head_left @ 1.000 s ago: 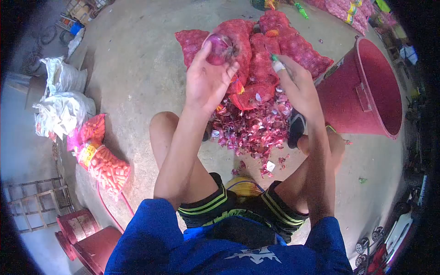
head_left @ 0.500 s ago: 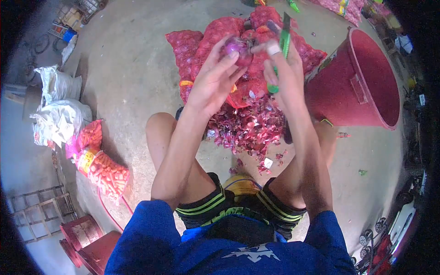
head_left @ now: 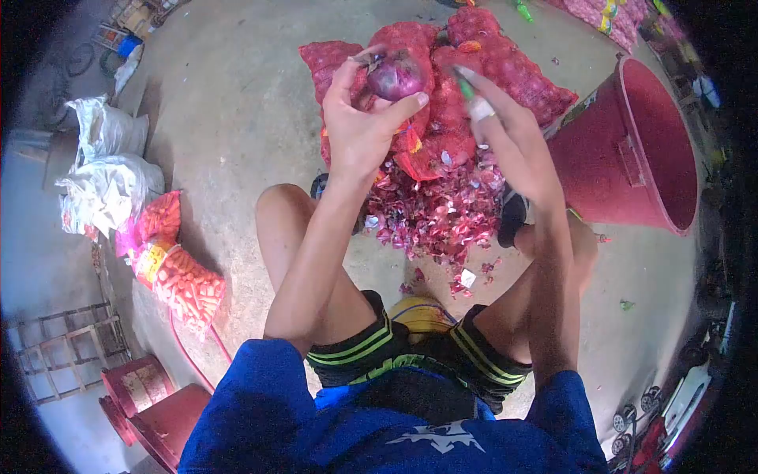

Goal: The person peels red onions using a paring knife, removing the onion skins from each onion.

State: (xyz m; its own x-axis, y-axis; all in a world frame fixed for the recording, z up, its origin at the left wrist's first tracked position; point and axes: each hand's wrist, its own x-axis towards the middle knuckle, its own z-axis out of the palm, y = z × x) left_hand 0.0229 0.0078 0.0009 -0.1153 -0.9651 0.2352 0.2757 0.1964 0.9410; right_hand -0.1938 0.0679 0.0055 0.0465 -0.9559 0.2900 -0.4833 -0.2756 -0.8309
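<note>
A purple onion (head_left: pixel 396 76) is held up between the thumb and fingers of my left hand (head_left: pixel 359 118). To its right, my right hand (head_left: pixel 509 130) is wrapped round a green knife (head_left: pixel 464 87), apart from the onion; white tape circles one finger. The blade is hard to make out. Behind both hands lie red mesh sacks (head_left: pixel 513 67) filled with onions. Below the hands, a heap of loose onion skins (head_left: pixel 442 209) covers the floor between my feet.
A large red bin (head_left: pixel 592 154) stands at the right. On the left are white sacks (head_left: pixel 114 189), a mesh bag of carrots (head_left: pixel 185 284) and red containers (head_left: pixel 170 419). A wheeled item (head_left: pixel 651 399) sits at the lower right.
My right hand has moved away from the onion to the right, and the knife now points up-left instead of upright. My left hand has shifted slightly left with the onion turned in its fingers.
</note>
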